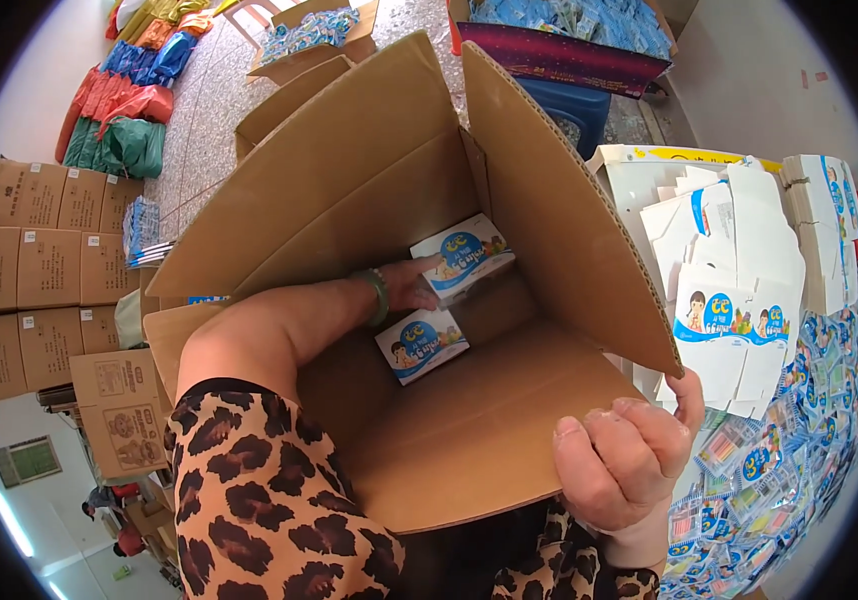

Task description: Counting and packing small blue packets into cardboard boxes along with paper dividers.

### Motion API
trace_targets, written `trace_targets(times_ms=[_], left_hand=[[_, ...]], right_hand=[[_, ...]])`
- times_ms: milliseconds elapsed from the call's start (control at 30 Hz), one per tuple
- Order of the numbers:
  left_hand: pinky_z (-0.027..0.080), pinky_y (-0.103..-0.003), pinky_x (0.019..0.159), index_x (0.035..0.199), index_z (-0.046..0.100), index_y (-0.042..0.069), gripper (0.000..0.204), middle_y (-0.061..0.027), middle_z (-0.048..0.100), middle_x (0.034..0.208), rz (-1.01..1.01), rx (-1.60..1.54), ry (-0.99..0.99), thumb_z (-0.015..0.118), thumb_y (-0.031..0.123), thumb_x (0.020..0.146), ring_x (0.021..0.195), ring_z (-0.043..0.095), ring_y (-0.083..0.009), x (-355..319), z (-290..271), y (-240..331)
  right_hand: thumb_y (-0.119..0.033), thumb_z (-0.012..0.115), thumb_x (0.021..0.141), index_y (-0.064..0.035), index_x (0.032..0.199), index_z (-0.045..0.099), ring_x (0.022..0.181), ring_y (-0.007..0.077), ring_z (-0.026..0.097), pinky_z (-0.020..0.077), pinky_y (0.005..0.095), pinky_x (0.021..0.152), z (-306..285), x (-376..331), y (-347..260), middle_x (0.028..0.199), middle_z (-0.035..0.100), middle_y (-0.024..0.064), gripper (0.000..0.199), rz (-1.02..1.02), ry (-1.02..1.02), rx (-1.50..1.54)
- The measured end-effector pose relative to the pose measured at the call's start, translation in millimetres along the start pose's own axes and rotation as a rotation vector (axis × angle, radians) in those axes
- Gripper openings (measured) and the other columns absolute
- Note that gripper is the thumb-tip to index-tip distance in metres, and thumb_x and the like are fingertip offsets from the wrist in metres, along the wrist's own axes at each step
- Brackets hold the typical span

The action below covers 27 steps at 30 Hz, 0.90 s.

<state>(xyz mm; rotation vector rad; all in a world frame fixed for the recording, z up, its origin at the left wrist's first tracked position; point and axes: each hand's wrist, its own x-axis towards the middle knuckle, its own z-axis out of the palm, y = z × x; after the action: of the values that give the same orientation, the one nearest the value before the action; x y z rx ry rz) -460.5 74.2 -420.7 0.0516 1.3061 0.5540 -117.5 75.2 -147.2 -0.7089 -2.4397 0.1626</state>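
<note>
A large brown cardboard carton (349,160) stands open in front of me, its flaps raised. Deep inside it, my left hand (414,285) has its fingers closed on the left end of a small printed white-and-blue box (467,256). A second small box (423,345) of the same kind lies nearer to me on the carton's bottom. My right hand (624,460) is curled round the near right corner of the carton, gripping the edge of a flap. Part of the left hand's grip is hidden behind its own fingers and the box.
Flattened white box blanks (729,230) lie in a pile at the right, above a heap of small clear packets (749,490). Stacked brown cartons (39,270) line the left. Colourful bags (134,110) and an open box of blue packets (569,50) are at the back, beside a blue stool (574,105).
</note>
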Motion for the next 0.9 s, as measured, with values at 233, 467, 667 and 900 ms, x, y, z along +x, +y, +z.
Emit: trace_targets(times_ms=[233,467,667,900], left_hand=[[0.049,-0.040,0.095,0.128,0.054,0.004,0.064,-0.0150,0.058,0.125,-0.116,0.524,-0.236,0.076,0.041,0.080,0.113,0.057,-0.0255,-8,-30,-8],[0.043,-0.048,0.097,0.138,0.036,0.000,0.094,-0.0191,0.057,0.125,-0.120,1.289,0.176,0.083,0.038,0.067,0.120,0.053,-0.0302,-41,58,-27],[0.041,-0.053,0.096,0.140,0.025,-0.004,0.097,-0.0211,0.047,0.127,0.135,1.587,0.799,0.079,0.030,0.067,0.114,0.053,-0.0371,-24,82,-99],[0.038,-0.055,0.099,0.142,0.017,-0.005,0.101,-0.0269,0.030,0.142,0.284,1.573,0.691,0.078,0.026,0.067,0.124,0.043,-0.0411,-16,62,-109]], right_hand=[[-0.007,0.067,0.071,-0.0199,0.097,0.059,0.095,0.0191,0.051,0.0407,0.0594,0.098,-3,-3,0,0.095,0.052,-0.0009,0.030,-0.010,-0.018,-0.010],[-0.009,0.068,0.071,-0.0210,0.095,0.059,0.095,0.0188,0.051,0.0417,0.0598,0.097,4,-2,3,0.095,0.051,-0.0010,0.029,-0.030,0.026,0.002],[-0.010,0.067,0.072,-0.0216,0.094,0.059,0.095,0.0186,0.050,0.0442,0.0599,0.093,2,-1,3,0.095,0.050,-0.0009,0.026,-0.047,0.042,-0.011],[-0.010,0.065,0.072,-0.0208,0.092,0.059,0.094,0.0187,0.049,0.0466,0.0591,0.089,7,1,5,0.094,0.050,0.0003,0.024,-0.083,0.083,-0.011]])
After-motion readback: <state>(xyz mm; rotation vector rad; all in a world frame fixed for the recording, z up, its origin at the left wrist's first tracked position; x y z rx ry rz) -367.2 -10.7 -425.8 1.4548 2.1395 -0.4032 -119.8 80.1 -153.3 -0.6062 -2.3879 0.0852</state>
